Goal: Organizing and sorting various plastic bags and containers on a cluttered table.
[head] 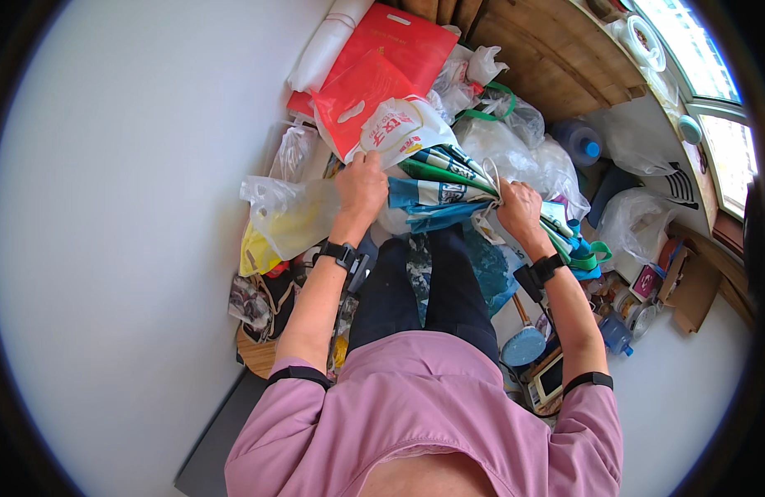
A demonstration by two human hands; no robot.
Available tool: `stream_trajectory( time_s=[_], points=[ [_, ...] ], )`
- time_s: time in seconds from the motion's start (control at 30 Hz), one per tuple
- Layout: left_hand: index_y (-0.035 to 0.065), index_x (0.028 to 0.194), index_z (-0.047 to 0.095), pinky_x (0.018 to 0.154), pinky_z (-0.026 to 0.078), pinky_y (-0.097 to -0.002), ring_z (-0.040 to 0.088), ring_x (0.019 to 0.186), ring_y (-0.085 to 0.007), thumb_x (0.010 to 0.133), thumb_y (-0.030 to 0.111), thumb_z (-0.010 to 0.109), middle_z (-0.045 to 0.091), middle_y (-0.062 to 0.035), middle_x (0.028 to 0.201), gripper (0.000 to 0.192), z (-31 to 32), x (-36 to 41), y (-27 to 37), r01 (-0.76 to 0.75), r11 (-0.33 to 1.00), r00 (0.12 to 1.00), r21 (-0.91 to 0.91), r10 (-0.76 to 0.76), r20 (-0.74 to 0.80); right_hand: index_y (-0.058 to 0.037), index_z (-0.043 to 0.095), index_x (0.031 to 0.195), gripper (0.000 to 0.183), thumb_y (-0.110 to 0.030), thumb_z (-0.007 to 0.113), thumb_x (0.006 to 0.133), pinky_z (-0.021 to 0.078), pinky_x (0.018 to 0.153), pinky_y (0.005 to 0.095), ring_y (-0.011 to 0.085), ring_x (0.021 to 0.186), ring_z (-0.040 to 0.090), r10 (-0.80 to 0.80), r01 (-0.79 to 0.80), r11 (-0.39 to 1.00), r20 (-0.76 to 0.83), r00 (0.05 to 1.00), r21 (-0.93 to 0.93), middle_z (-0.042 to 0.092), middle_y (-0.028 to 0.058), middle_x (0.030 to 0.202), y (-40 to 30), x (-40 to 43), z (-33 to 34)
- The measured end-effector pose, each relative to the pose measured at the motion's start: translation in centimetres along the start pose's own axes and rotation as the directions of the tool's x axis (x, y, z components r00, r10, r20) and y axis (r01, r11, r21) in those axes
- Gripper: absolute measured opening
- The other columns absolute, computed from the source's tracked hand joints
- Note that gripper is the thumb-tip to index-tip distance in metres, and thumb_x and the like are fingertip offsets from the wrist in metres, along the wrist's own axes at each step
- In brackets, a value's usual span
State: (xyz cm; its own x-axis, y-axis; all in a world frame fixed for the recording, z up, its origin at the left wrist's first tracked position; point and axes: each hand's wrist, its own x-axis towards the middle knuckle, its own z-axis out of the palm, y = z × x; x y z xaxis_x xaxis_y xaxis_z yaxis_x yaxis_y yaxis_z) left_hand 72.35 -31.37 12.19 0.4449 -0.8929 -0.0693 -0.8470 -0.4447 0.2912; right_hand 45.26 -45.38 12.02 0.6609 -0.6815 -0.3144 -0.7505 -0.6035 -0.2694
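Note:
A bundle of folded blue, white and green bags [441, 192] is gathered at its middle by a white cord [493, 180]. At the gathered part, my right hand [520, 208] is closed on the bundle and cord. My left hand [362, 186] pinches the lower edge of a red and white printed plastic bag [391, 124], just left of the bundle's spread end. Beneath my left wrist lie a clear plastic bag [289, 208] and a yellow bag [256, 248]. The bundle's other end, with green straps [596, 256], sticks out right of my right hand.
A large red bag [413, 40] and a white roll [326, 53] lie at the back. Stuffed clear bags [503, 149] and a water jug [578, 143] stand behind the bundle. A cardboard box [690, 289] is at right, a round blue pad [523, 346] near my right forearm. A white wall borders the left.

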Motion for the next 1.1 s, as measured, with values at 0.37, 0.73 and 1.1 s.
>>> stream_trajectory(
  time_s=[0.37,0.73,1.1],
  points=[
    [0.0002,0.102,0.052,0.066,0.052,-0.0509,0.066,0.074,-0.0409,0.081,0.022,0.06,0.065,-0.0268,0.079,0.031,0.1,-1.0,0.9,0.461,0.887,0.867,0.034,-0.459,0.194,-0.0097,0.065,0.097,0.026,-0.007,0.058,0.073,0.0499,0.07,0.0474,0.0362,0.083,0.064,0.045,-0.045,0.999,-0.007,0.999,0.004,0.067,0.0176,0.082,0.2,-0.1,0.9],
    [0.0051,0.112,0.05,0.073,0.047,-0.0528,0.062,0.082,-0.0472,0.082,0.015,0.058,0.065,-0.0287,0.086,0.033,2.3,-2.1,0.5,0.584,0.762,0.809,-0.28,-0.576,0.12,-0.0121,0.065,0.099,0.027,-0.008,0.059,0.073,0.0497,0.069,0.0473,0.0364,0.084,0.064,0.041,-0.041,0.999,0.0,0.999,0.017,0.067,0.0166,0.083,-0.1,0.4,1.3],
    [0.0038,0.108,0.052,0.074,0.049,-0.0505,0.063,0.087,-0.0431,0.079,0.011,0.062,0.066,-0.0248,0.091,0.031,2.3,-2.4,-0.4,0.587,0.78,0.808,-0.217,-0.582,0.095,-0.0136,0.066,0.103,0.032,-0.006,0.059,0.072,0.0499,0.07,0.0472,0.0357,0.084,0.064,0.035,-0.035,0.999,0.019,0.999,0.018,0.066,0.0162,0.083,-0.5,0.6,1.0]
  ],
)
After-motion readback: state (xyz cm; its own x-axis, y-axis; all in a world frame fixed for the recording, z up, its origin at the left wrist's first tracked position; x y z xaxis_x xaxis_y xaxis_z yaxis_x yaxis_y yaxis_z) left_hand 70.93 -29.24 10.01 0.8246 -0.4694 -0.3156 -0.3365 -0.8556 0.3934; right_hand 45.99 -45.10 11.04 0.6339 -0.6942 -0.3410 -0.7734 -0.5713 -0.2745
